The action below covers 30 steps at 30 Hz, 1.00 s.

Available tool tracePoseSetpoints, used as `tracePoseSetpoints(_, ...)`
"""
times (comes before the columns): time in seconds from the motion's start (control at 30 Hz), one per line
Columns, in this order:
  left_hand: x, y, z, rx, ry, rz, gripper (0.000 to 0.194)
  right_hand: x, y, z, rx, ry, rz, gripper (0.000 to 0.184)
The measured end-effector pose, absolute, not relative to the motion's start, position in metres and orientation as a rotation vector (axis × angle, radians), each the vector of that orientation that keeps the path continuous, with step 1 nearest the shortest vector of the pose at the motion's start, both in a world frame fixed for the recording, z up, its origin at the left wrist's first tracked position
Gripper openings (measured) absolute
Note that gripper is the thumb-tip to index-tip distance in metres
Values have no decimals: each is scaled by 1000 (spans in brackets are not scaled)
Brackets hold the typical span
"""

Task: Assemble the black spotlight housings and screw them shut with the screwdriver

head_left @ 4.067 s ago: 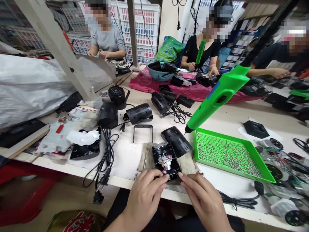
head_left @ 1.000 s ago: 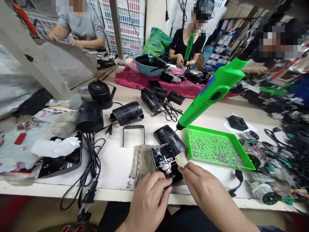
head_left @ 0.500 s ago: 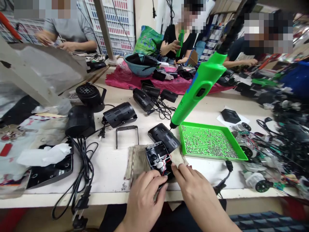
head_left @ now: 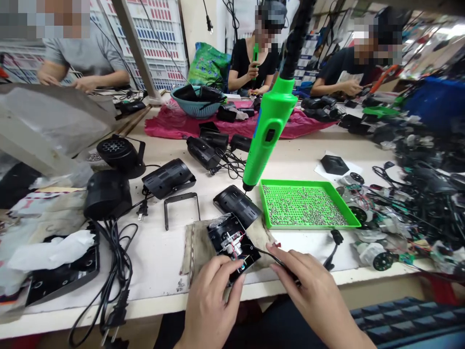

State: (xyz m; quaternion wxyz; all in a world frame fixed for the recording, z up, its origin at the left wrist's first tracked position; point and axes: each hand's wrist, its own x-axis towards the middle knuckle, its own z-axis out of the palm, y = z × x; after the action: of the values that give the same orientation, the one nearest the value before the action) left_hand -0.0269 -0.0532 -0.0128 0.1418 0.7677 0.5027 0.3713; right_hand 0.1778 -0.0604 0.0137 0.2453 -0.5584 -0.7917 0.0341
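Two-handed wiring work at the table's near edge: left hand clasping the lower edge of an open black plastic housing, right hand narrowly pinching a thin black wire. Red and blue leads exposed inside, housing resting on a worn cloth pad. Beyond, a green electric screwdriver hanging above a green tray of screws. No readable brand or label on the housing.
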Motion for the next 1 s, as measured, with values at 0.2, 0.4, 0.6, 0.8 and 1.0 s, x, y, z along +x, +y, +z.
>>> tracePoseSetpoints(0.2, -24, -52, -14, 2241, 1414, 1046, 21, 164, -52, 23, -1549, -2171, 111, 30)
tracePoseSetpoints(0.4, -18, -50, -10, 2278, 1420, 1140, 17, 150, -54, 20, -1554, -2115, 102, 31)
tracePoseSetpoints(0.6, -16, -47, -10, 2257, 1383, 1148, 16, 149, -54, 11, -1672, -1606, 791, 27)
tracePoseSetpoints(0.8, -17, -46, -10, 2223, 1342, 1140, 17, 132, -62, -13, -1584, -1369, 780, 25)
tracePoseSetpoints(1.0, -20, -45, -11, 2208, 1303, 1107, 17, 149, -57, -1, -1457, -1844, 437, 21)
